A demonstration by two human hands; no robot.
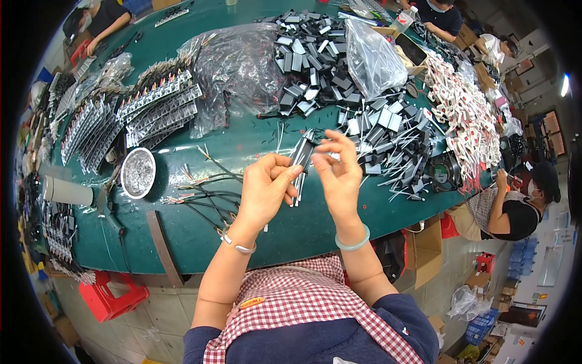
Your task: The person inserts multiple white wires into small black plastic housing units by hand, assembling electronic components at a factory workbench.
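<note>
My left hand [267, 185] is closed with thumb and fingers round a small black plastic casing [305, 145]. Thin white strips [296, 193] are gripped along with it and stick out at its lower end. Just to the right, my right hand [341, 179] is raised with fingers bent and apart, and I see nothing held in it. Its fingertips come close to the casing; whether they touch it I cannot tell. To the left of my hands lie black cables [209, 193] with stripped, coloured wire ends. A heap of black casings and white strips [388, 136] lies at the right.
On the green table [279, 242] stand a white bowl [138, 173], a white cup [68, 190] and a soldering-iron-like tool [110, 213]. Stacked circuit boards [160, 106] and a clear plastic bag [233, 79] lie beyond. White-wired parts [464, 115] are heaped right. Other people sit around the table.
</note>
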